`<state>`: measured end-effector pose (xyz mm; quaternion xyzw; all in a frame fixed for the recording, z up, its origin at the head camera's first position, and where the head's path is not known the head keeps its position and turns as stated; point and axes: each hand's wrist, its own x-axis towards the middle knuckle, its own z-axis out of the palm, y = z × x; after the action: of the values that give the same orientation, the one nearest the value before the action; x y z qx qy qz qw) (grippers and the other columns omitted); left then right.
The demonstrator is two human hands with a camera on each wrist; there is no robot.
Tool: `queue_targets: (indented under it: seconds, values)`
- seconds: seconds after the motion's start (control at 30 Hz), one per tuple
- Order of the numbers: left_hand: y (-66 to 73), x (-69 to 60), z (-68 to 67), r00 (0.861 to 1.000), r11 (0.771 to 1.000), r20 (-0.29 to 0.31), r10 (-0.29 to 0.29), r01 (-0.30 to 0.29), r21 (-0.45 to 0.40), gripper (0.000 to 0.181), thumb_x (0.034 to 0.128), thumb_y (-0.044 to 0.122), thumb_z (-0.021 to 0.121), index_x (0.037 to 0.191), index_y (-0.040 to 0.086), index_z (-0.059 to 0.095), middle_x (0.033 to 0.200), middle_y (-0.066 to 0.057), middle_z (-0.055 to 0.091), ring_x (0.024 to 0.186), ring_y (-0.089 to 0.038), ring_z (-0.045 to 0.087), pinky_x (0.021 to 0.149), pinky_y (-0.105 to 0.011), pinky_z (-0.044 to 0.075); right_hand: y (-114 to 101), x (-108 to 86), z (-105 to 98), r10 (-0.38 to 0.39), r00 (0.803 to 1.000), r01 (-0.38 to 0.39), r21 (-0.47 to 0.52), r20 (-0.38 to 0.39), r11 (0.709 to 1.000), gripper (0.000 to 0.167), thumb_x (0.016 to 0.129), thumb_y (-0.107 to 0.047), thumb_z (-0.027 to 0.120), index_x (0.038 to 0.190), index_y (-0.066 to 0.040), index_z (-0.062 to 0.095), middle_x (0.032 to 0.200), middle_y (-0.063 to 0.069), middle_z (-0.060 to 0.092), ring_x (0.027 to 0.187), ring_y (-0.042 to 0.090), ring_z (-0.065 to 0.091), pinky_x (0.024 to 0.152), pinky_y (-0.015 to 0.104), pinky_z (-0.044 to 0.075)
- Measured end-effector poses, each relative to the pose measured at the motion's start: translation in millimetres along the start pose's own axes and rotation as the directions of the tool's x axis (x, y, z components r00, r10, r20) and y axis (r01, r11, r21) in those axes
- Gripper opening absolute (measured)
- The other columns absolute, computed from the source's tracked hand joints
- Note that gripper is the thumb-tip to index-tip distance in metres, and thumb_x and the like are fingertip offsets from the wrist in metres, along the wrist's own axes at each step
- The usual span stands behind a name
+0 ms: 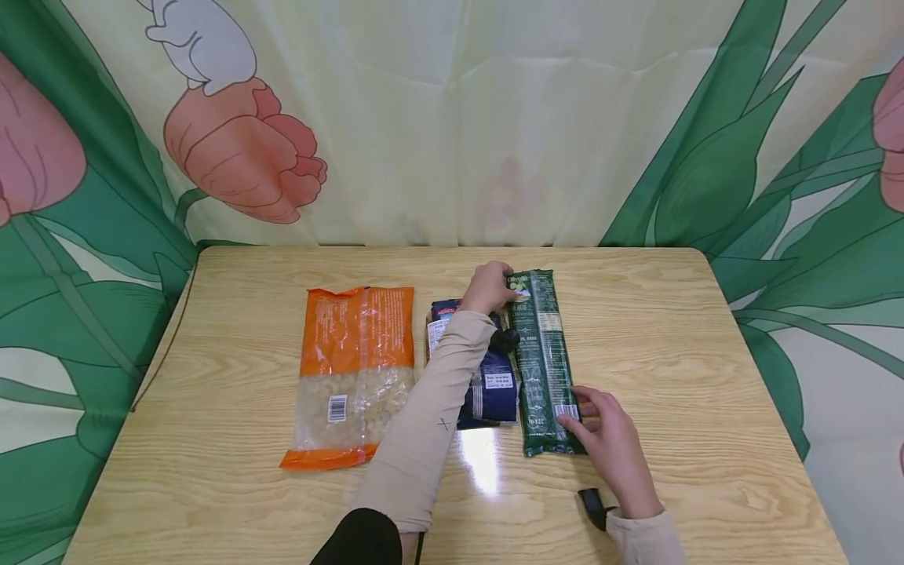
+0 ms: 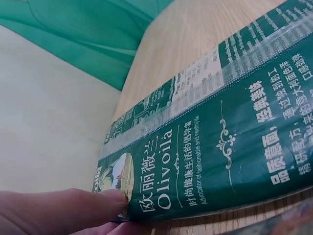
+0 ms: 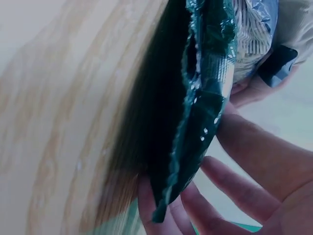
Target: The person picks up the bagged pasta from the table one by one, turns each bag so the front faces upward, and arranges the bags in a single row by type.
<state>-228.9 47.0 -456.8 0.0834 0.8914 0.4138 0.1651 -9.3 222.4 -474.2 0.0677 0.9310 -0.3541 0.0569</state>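
While left hand pinches the green packet at its far end, right hand its near end, it's probably slick, stiffish, so good spots imo

two grips, one green packet, one orange bag, blue packaging uncountable

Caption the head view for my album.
Left grip and right grip hold a green packet; blue packaging and an orange bag lie leftward.
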Motion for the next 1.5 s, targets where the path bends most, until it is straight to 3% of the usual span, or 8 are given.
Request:
queue_targets:
  seconds: [0.1, 0.23, 0.6, 0.9, 1.17, 1.3, 1.4, 1.5]
  values:
    - [0.1, -0.2, 1.5, 0.999, 0.999, -0.033, -0.023, 0.022, -0.024, 0.047, 0.0896, 0.007, 0.073, 0.135, 0.004, 0.06, 0.117, -0.016, 0.07, 0.085, -0.026, 0.069, 0.069, -0.031, 0.057, -1, 0.3, 0, 0.007, 1.0, -0.006, 0.022, -0.004, 1.0, 0.049, 0.089, -0.011, 0.075, 0.132, 0.002, 0.056, 0.116, 0.022, 0.062, 0.1, 0.034, 0.066, 0.08, 0.043, 0.06]
    - [1.2, -2.2, 4.3, 0.997, 0.989, -0.059, -0.058, 0.049, -0.138, 0.046, 0.0878, 0.001, 0.074, 0.133, 0.004, 0.063, 0.098, -0.016, 0.071, 0.075, -0.025, 0.067, 0.061, -0.03, 0.056, 0, -0.8, -1, -0.023, 1.0, 0.023, 0.029, -0.013, 0.999, 0.043, 0.09, -0.007, 0.073, 0.13, -0.001, 0.06, 0.112, 0.019, 0.063, 0.096, 0.031, 0.065, 0.079, 0.043, 0.06]
    - [-2.8, -1.5, 4.5, 0.994, 0.945, -0.088, -0.066, 0.033, -0.325, 0.038, 0.0859, -0.005, 0.073, 0.122, 0.002, 0.068, 0.09, -0.014, 0.071, 0.072, -0.026, 0.065, 0.052, -0.025, 0.043, -2, -0.4, 3, -0.05, 0.997, 0.053, 0.039, -0.062, 0.998, 0.034, 0.092, 0.001, 0.067, 0.126, -0.001, 0.065, 0.111, 0.017, 0.064, 0.094, 0.028, 0.064, 0.079, 0.045, 0.06]
    - [3.4, -9.5, 4.7, 0.989, 0.948, -0.145, -0.017, -0.03, -0.318, 0.029, 0.0867, -0.002, 0.072, 0.116, 0.003, 0.072, 0.087, -0.012, 0.073, 0.078, -0.029, 0.069, 0.052, -0.025, 0.043, -2, -3.8, 0, -0.004, 0.999, 0.01, 0.117, -0.054, 0.993, 0.039, 0.093, 0.004, 0.064, 0.132, -0.001, 0.061, 0.12, 0.02, 0.063, 0.102, 0.031, 0.063, 0.086, 0.047, 0.058]
    - [7.4, -15.3, 7.6, 0.976, 0.934, -0.212, 0.041, -0.113, -0.34, 0.02, 0.0859, 0.001, 0.073, 0.105, 0.005, 0.075, 0.081, -0.006, 0.073, 0.068, -0.014, 0.065, 0.056, -0.022, 0.046, -4, -9.5, -4, -0.007, 0.999, 0.016, 0.215, -0.039, 0.976, 0.042, 0.093, 0.005, 0.063, 0.135, -0.003, 0.06, 0.126, 0.02, 0.061, 0.105, 0.031, 0.063, 0.087, 0.037, 0.059]
    - [7.2, -19.0, 6.7, 0.974, 0.896, -0.221, 0.055, -0.146, -0.419, 0.018, 0.0855, 0.0, 0.072, 0.103, 0.005, 0.075, 0.08, -0.007, 0.075, 0.07, -0.021, 0.07, 0.063, -0.031, 0.057, -1, -13.1, -9, -0.006, 0.999, 0.017, 0.276, -0.043, 0.961, 0.046, 0.093, 0.003, 0.065, 0.138, -0.004, 0.057, 0.128, 0.02, 0.061, 0.104, 0.023, 0.064, 0.083, 0.021, 0.057]
    - [8.6, -23.5, 4.2, 0.975, 0.843, -0.217, 0.046, -0.155, -0.516, 0.02, 0.0848, -0.003, 0.071, 0.103, 0.002, 0.075, 0.082, -0.013, 0.075, 0.073, -0.034, 0.071, 0.07, -0.045, 0.061, 1, -14.3, -14, -0.004, 0.999, 0.016, 0.322, -0.037, 0.947, 0.05, 0.093, 0.004, 0.064, 0.141, -0.004, 0.055, 0.127, 0.022, 0.061, 0.101, 0.007, 0.062, 0.079, 0.012, 0.054]
    - [10.2, -26.9, 2.2, 0.978, 0.785, -0.209, 0.012, -0.138, -0.604, 0.021, 0.083, -0.008, 0.07, 0.102, 0.0, 0.074, 0.084, -0.018, 0.075, 0.075, -0.037, 0.072, 0.073, -0.051, 0.06, 4, -14.6, -18, -0.015, 1.0, 0.023, 0.338, -0.027, 0.941, 0.051, 0.093, 0.006, 0.064, 0.142, -0.003, 0.053, 0.126, 0.022, 0.061, 0.097, -0.004, 0.058, 0.078, 0.01, 0.053]
